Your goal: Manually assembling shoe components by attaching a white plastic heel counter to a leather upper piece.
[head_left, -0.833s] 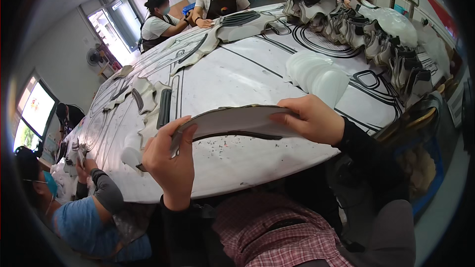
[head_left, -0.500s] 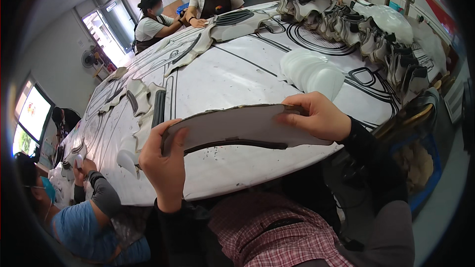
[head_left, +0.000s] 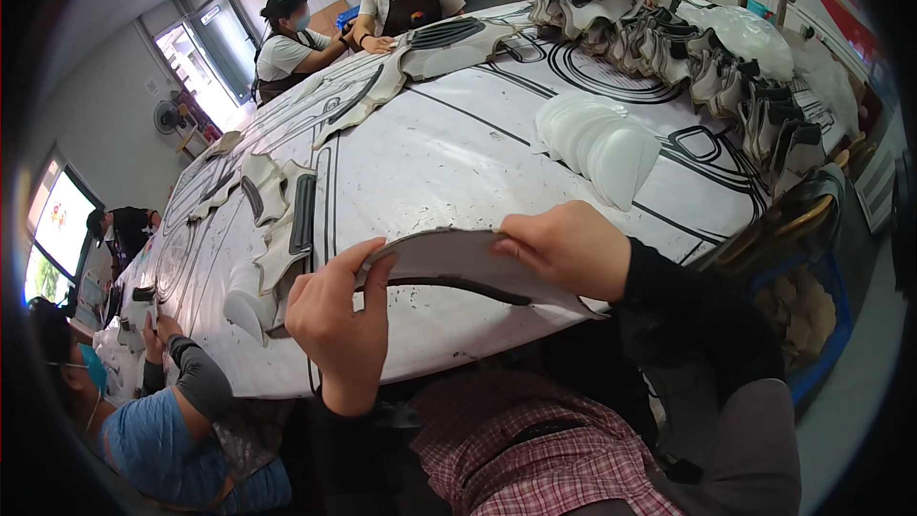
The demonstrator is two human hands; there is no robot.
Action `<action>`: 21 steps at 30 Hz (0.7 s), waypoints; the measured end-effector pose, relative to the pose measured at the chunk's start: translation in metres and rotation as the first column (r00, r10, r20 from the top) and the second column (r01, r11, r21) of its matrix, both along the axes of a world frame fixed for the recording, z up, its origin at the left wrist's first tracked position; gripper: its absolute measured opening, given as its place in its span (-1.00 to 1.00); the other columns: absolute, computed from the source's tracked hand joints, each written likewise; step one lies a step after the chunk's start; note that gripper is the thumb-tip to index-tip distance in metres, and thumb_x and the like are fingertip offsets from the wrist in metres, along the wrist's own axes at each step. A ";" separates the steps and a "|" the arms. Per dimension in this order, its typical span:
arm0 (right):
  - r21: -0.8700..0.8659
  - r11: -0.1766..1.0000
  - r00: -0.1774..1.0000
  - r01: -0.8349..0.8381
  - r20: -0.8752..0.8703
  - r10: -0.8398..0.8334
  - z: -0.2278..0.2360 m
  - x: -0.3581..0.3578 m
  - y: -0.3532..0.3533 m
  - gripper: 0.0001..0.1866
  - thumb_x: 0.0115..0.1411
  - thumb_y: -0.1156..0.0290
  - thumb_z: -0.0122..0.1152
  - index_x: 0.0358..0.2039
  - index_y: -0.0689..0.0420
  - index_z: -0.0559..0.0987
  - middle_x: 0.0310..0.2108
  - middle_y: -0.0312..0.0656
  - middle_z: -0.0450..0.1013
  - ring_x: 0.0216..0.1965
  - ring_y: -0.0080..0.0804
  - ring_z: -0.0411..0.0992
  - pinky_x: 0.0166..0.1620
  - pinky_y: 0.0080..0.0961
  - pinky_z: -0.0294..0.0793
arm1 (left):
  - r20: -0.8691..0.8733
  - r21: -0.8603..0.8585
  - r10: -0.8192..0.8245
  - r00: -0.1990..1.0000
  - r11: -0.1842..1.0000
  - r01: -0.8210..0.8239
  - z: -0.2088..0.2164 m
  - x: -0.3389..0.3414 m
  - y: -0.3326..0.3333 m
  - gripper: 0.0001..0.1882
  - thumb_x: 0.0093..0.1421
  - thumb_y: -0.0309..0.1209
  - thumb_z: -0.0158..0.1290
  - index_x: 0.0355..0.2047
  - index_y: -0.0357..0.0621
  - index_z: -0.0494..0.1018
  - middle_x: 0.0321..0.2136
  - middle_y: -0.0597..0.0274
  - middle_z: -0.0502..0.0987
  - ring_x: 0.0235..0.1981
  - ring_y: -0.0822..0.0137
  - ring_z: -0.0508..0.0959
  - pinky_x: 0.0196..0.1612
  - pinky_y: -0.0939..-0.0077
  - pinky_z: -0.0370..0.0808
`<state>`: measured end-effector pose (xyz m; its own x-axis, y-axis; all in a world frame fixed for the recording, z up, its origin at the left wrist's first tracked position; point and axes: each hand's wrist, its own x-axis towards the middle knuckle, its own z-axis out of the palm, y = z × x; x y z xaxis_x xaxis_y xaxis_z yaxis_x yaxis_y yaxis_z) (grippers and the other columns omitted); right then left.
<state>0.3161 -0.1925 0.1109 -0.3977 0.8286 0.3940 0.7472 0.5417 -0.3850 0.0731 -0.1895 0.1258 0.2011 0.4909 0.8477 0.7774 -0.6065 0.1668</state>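
My left hand (head_left: 339,325) pinches the left end of a curved grey sheet panel (head_left: 444,256) between thumb and fingers. On the panel's upper edge, right of the middle, my right hand (head_left: 573,253) is closed with the thumb on the near face. The panel arches upward over the near part of the table, its pale grey side toward me, and a dark strip runs along its lower edge. Left of my left hand lie grey pieces with a ribbed black strip (head_left: 301,215) and several white curved sheets (head_left: 248,304).
A large table (head_left: 449,148) with a white, black-lined cover spreads ahead. Fanned white sheets (head_left: 611,148) lie beyond my right hand, near a long row of grey pieces (head_left: 688,62). A co-worker in blue (head_left: 162,440) sits at left. A blue crate (head_left: 812,344) stands at lower right.
My hands have come closer together, the right one moving left and down. The panel between them is bent into a stronger arch. At left, the co-worker's hands have shifted slightly.
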 end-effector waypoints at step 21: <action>0.359 0.917 0.983 -0.175 0.014 0.182 0.004 -0.002 0.013 -0.65 0.11 0.07 0.22 -0.58 0.06 0.45 -0.68 -0.20 0.39 -0.58 -0.22 0.45 -0.53 -0.34 0.37 | 0.563 -0.525 -0.563 0.605 0.322 0.788 -0.051 0.008 -0.018 0.49 -0.44 0.05 0.47 0.37 -0.14 -0.23 0.38 0.04 -0.22 0.38 0.09 -0.08 0.34 0.13 -0.02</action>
